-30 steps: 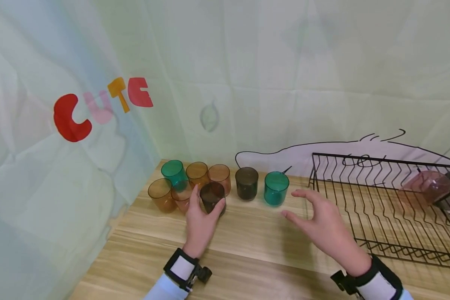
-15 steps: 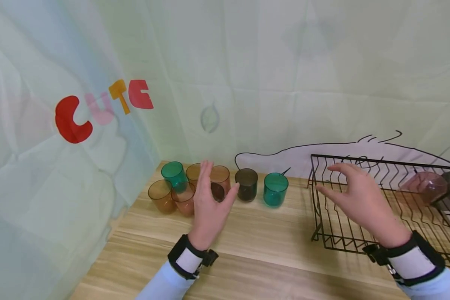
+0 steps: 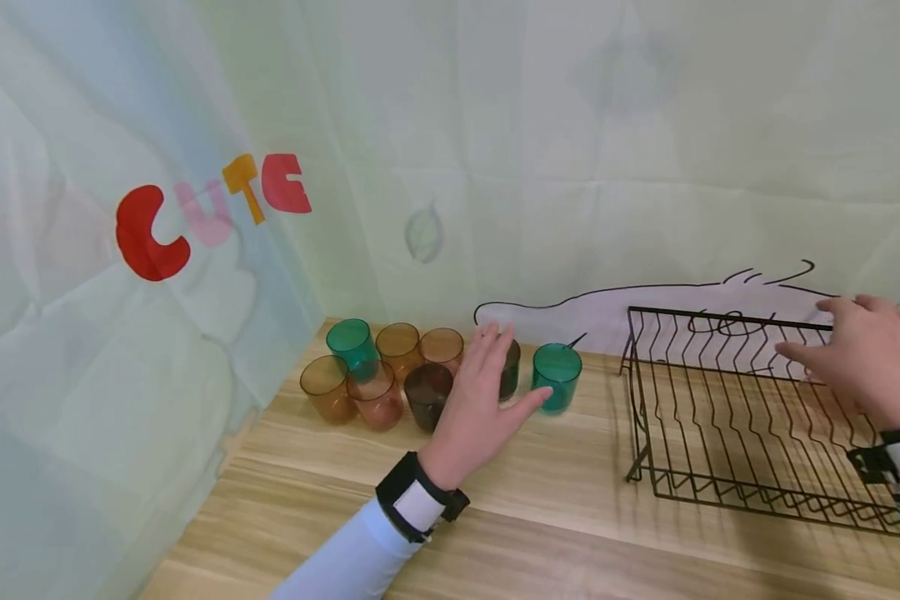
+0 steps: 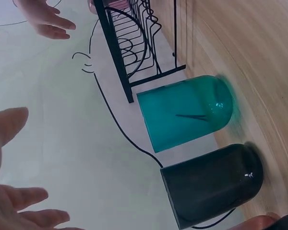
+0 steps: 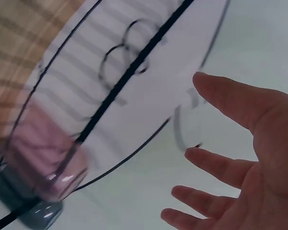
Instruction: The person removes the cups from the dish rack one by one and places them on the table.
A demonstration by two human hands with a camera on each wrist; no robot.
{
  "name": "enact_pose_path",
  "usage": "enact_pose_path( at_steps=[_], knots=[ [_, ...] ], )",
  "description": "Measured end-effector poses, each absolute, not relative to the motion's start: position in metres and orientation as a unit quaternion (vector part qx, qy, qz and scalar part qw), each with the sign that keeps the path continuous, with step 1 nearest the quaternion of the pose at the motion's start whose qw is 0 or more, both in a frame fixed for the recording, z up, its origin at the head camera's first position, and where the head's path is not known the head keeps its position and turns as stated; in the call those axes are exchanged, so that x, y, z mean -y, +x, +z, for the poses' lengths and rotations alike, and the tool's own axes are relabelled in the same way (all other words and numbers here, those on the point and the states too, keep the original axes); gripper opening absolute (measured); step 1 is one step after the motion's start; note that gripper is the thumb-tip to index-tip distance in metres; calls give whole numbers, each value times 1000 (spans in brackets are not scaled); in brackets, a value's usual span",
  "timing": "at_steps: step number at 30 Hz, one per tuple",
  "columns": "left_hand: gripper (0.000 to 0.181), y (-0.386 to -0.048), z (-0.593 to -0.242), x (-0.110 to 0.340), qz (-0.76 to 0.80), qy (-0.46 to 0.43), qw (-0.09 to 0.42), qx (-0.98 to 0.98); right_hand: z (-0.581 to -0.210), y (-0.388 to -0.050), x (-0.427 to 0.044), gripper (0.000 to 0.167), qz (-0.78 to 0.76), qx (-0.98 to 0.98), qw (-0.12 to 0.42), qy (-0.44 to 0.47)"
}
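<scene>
My left hand (image 3: 476, 417), its fingers extended and holding nothing, hovers before a dark see-through cup (image 3: 510, 375), partly hiding it. To the right stands a teal cup (image 3: 557, 379); the left wrist view shows both of these cups apart from the fingers. Over the right part of the black wire dish rack (image 3: 727, 492), my right hand (image 3: 873, 358) has spread fingers and holds nothing. In the right wrist view, a pink cup (image 5: 50, 148) and a dark cup (image 5: 45, 215) lie in the rack below that hand, which hides them in the head view.
At the left, a back row has a teal cup (image 3: 350, 342), an amber cup (image 3: 397, 346) and a peach cup (image 3: 442, 343). Before them stand an amber cup (image 3: 326, 392), a pinkish cup (image 3: 377, 400) and a dark cup (image 3: 426, 396). A printed cloth (image 3: 570, 167) hangs behind.
My left hand has let go of the front dark cup and moved right toward the other dark cup. My right hand has moved right, from beside the teal cup to the rack's right part.
</scene>
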State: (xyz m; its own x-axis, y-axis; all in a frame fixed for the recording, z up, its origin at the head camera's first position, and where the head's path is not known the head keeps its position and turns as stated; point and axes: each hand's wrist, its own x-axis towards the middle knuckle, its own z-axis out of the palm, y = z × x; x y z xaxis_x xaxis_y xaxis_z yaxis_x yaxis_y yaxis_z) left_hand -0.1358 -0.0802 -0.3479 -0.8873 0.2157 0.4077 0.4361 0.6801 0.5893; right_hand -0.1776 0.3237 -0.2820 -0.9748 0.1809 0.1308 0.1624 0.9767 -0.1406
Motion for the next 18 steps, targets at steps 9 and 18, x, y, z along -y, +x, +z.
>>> enact_pose_path(
  at_steps=[9,18],
  knots=[
    [78,-138,-352,69,-232,-202,109,945,-310,-193,-367,83,176,971,71,-143],
    [76,-137,-356,67,-191,-206,83,956,-332,-205,-385,75,122,984,70,-113]
  ],
)
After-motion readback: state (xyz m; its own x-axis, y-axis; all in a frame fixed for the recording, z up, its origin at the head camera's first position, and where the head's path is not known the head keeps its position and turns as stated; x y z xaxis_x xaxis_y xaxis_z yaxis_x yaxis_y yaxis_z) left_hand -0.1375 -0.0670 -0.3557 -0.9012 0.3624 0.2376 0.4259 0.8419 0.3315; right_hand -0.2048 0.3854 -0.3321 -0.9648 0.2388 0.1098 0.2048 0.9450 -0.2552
